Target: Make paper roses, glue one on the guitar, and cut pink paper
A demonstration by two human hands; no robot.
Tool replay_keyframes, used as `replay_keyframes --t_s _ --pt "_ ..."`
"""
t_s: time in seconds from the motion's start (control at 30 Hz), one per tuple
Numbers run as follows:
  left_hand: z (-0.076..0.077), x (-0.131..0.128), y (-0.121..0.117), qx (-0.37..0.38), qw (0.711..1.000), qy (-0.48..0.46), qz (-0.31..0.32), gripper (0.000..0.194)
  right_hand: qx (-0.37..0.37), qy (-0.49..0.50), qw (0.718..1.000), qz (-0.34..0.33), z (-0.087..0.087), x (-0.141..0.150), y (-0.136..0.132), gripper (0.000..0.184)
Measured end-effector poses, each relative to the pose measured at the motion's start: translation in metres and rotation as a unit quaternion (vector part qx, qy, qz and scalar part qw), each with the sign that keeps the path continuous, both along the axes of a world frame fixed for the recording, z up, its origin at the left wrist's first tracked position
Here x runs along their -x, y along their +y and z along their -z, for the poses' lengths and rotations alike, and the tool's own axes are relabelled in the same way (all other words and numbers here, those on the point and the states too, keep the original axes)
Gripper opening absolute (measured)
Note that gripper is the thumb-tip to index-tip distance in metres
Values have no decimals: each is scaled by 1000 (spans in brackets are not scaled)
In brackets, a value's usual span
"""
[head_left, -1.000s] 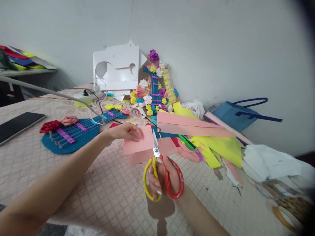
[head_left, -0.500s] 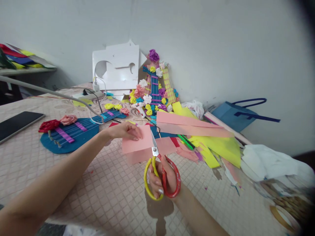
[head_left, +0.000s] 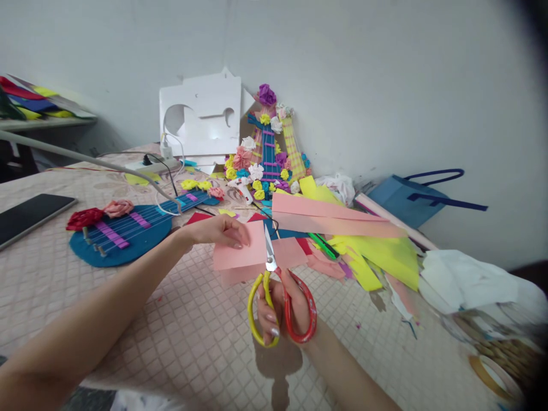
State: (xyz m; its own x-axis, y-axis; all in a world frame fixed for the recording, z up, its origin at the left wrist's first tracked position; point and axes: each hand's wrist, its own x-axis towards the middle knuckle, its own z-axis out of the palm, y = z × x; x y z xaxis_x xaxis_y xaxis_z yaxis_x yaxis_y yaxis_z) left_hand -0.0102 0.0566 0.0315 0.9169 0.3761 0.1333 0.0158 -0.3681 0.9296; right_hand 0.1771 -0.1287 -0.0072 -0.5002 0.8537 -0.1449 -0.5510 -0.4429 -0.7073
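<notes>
My right hand has its fingers through the handles of a pair of scissors, one loop yellow and the other red. The blades point away from me and lie at the right edge of a pink paper piece. Thumb and fingers of my left hand pinch that paper near its top. Another pink paper piece lies just right of the blades. Beyond it, long pink paper strips rest over yellow paper.
A blue paper guitar with flowers lies left, beside a black phone. A white glue gun and flowered guitars stand behind. A green cutter, a blue bag and a tape roll are to the right.
The scissor handles have spread slightly apart in my right hand. The held pink paper and my left hand have shifted a little to the right.
</notes>
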Motion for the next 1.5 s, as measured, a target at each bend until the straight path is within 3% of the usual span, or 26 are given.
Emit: replay_keyframes --t_s 0.7,1.27,1.5 --pt "2 2 3 -7 1000 12 -4 15 -7 -39 999 35 11 -2 2 56" --pt "7 -1 1 0 1000 17 21 20 1 -28 999 33 5 2 1 65" --pt "6 -2 1 -21 999 22 24 17 3 -16 999 49 6 1 1 60"
